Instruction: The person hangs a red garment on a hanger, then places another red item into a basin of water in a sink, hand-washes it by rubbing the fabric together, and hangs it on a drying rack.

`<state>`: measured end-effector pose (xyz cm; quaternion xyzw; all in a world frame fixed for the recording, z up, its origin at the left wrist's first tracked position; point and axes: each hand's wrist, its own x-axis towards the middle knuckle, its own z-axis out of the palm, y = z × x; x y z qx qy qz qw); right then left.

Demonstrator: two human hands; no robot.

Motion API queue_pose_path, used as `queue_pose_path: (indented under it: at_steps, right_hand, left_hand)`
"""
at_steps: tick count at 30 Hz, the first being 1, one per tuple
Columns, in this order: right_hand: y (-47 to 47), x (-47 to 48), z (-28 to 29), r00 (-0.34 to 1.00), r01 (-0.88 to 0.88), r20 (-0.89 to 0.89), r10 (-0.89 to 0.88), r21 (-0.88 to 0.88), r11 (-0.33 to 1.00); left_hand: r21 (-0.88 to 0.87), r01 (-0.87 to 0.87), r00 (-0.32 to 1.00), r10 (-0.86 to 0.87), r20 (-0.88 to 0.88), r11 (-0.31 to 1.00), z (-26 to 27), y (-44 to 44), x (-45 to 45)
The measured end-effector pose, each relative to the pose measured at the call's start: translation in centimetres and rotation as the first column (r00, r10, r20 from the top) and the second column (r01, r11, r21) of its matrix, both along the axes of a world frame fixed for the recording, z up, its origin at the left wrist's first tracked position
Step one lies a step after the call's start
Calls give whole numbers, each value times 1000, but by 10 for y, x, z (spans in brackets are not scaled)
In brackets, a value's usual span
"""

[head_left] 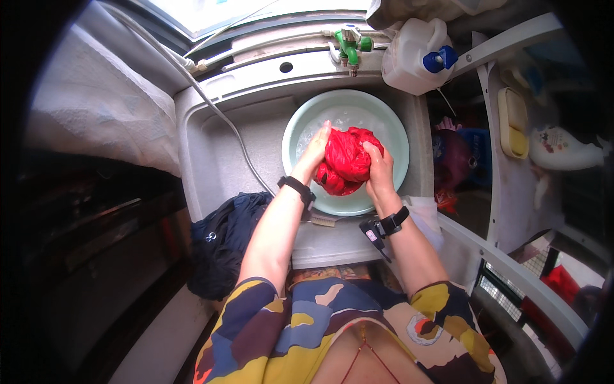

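Note:
A wet, bunched red cloth point(350, 153) is pressed between my two hands above a pale green plastic basin point(402, 168). My left hand point(315, 150) lies flat along its left side with the fingers pointing up. From the right, my right hand point(379, 165) grips it, thumb on top. Water with some bubbles point(350, 114) shows in the basin behind the cloth. How far the cloth's lower part dips into the water I cannot tell. The basin stands in a grey stone-like laundry sink point(240, 153).
A green-handled tap point(352, 45) and a white jug with a blue cap point(417, 60) stand at the back. A metal hose point(230, 122) crosses the sink. Dark clothing point(225, 245) hangs over the front left edge. A scrubbing brush point(322, 221) lies before the basin; a white rack point(518, 273) stands right.

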<state>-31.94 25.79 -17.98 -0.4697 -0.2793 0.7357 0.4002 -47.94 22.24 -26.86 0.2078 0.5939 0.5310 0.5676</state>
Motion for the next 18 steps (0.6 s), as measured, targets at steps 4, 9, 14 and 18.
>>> queue_pose_path:
  at_steps: [4,9,14,18]
  right_hand:
    - [25,35,-38,964,-91,263,48,155,984]
    - [25,55,-84,295,-726,953,72,175,665]
    - [2,15,-71,-206,-800,895,395,-387,459]
    - [8,17,-82,-234,-800,857,458,-438,410]
  left_hand:
    - [43,-16,958,28,-285,999,-10,-13,-17]
    - [-347,261,569,-434,-698,901,7,-22,19]
    - [-630,333,331,-712,-619,702,13,-29,36]
    - [-617,300,363,-685,-631,727,0,-24,35]
